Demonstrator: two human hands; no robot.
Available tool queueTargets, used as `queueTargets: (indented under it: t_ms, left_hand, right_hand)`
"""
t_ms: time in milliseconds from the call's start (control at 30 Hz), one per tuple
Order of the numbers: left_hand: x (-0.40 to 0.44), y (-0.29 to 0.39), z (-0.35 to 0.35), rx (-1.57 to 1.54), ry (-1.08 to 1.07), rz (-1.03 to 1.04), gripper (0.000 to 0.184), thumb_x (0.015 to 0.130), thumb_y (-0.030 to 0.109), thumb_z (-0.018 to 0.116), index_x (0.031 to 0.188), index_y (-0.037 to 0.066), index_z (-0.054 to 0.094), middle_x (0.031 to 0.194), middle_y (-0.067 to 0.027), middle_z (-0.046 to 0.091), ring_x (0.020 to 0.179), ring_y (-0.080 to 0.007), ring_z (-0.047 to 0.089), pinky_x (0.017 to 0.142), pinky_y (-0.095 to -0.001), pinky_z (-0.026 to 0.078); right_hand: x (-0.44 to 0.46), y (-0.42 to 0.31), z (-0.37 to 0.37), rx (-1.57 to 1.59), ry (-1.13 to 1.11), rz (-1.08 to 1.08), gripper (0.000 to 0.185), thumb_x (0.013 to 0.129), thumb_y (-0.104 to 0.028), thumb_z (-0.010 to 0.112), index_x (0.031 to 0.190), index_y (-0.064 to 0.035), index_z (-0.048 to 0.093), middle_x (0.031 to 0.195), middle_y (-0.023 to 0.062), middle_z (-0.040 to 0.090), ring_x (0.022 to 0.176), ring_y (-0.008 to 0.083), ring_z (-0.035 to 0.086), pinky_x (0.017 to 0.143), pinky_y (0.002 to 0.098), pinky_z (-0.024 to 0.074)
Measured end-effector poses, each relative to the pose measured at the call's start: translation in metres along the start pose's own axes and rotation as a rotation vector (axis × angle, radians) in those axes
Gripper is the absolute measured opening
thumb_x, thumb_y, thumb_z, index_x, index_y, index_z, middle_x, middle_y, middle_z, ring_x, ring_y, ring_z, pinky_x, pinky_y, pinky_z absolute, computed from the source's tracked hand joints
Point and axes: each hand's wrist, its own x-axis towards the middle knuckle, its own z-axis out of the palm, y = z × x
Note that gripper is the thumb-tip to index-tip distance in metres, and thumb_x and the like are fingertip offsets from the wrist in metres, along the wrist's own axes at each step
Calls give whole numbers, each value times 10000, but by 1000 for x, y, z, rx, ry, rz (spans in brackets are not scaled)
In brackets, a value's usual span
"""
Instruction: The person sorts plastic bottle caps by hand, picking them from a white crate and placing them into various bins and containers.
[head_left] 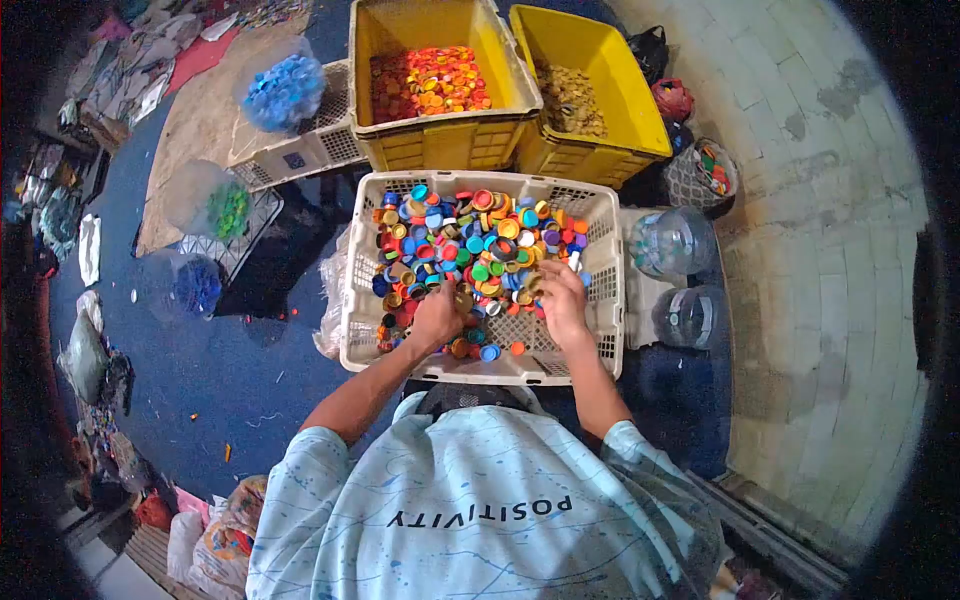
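Observation:
A white plastic crate (482, 375) in front of me holds many loose bottle caps (475, 243) in mixed colours. Inside it, low on the left, my left hand (437, 318) is closed, with gold bottle caps (464, 298) at its fingers. My right hand (565, 303) is over the crate's right half, its fingers curled in around a tan-gold bottle cap (534, 284). Part of the grip of each hand is hidden by the hand itself. Between the hands, the crate's mesh floor shows, with a blue cap (489, 353) and an orange cap (517, 348) near the front.
Beyond the crate stand a yellow bin (440, 138) of red and orange caps and another yellow bin (630, 140) of tan caps. Clear containers of blue caps (284, 92), green caps (229, 210) and dark blue caps (198, 285) stand left. Clear jugs (672, 243) stand right, near a tiled wall (800, 240).

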Motion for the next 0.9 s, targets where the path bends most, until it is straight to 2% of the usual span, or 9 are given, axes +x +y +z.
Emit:
queueTargets:
  t_ms: [133, 267, 400, 500, 633, 667, 767, 800, 900]
  left_hand:
    - [-1, 12, 3, 237, -101, 36, 644, 740, 223, 727, 1208, 12, 339, 918, -260, 609, 836, -442, 615, 673, -508, 512]
    - [-1, 12, 9, 325, -140, 97, 460, 733, 143, 696, 1054, 12, 394, 954, -238, 595, 776, -410, 640, 599, -475, 538]
    - [4, 12, 13, 379, -129, 157, 439, 743, 144, 676, 1059, 17, 398, 966, -235, 591, 761, -414, 639, 582, -481, 535]
    - [7, 12, 14, 384, -144, 194, 418, 757, 148, 656, 1063, 19, 402, 974, -230, 591, 762, -413, 639, 572, -483, 533]
    - [13, 13, 18, 356, -153, 127, 420, 760, 156, 651, 1079, 18, 415, 975, -223, 602, 769, -406, 641, 613, -476, 536]
    - [14, 11, 21, 359, -159, 92, 426, 758, 158, 653, 1086, 17, 421, 982, -220, 606, 771, -404, 642, 635, -475, 538]
    - [6, 14, -4, 170, -106, 142, 375, 779, 189, 636, 1077, 11, 492, 1027, -220, 613, 809, -408, 636, 715, -485, 522]
    - [3, 21, -20, 15, -156, 96, 308, 795, 193, 606, 1042, 13, 567, 1033, -161, 637, 840, -352, 650, 734, -452, 518]
    - [2, 4, -34, -886, -336, -309, 287, 803, 213, 590, 1021, 27, 608, 977, -83, 648, 826, -268, 650, 643, -375, 503]
  right_hand:
    - [-16, -2, -22, 316, -49, 65, 250, 775, -3, 451, 1009, -15, 540, 874, 92, 576, 811, 226, 592, 728, 357, 496]
    - [-27, -4, -25, 440, 38, 165, 208, 811, -53, 487, 1011, -50, 544, 850, 69, 572, 782, 193, 586, 697, 345, 495]
    - [-24, -6, -20, 126, 134, 185, 181, 838, -105, 581, 1005, -46, 547, 825, 41, 572, 589, 160, 544, 528, 303, 455]
    - [-11, 10, -26, -266, 38, 105, 238, 801, -75, 655, 1015, -59, 551, 798, 20, 587, 615, 136, 568, 507, 283, 457]
    - [7, 24, -24, -1136, -51, -360, 328, 758, -108, 714, 1046, -55, 565, 792, 89, 631, 667, 235, 625, 548, 347, 485]
    - [10, 23, -23, -1213, -114, -393, 368, 769, -100, 677, 1111, -71, 546, 871, 140, 652, 724, 312, 646, 592, 399, 509]
    - [12, 14, -5, -1455, -165, -457, 435, 802, -131, 647, 1207, -65, 500, 882, 160, 662, 794, 331, 653, 652, 427, 516]
    - [9, 6, 3, -1561, -155, -494, 393, 851, -138, 534, 1238, -94, 485, 873, 168, 661, 757, 383, 640, 631, 490, 515]
    - [29, 23, -3, -1588, -192, -615, 393, 869, -133, 489, 1259, -89, 477, 788, 178, 657, 703, 393, 639, 596, 498, 511]
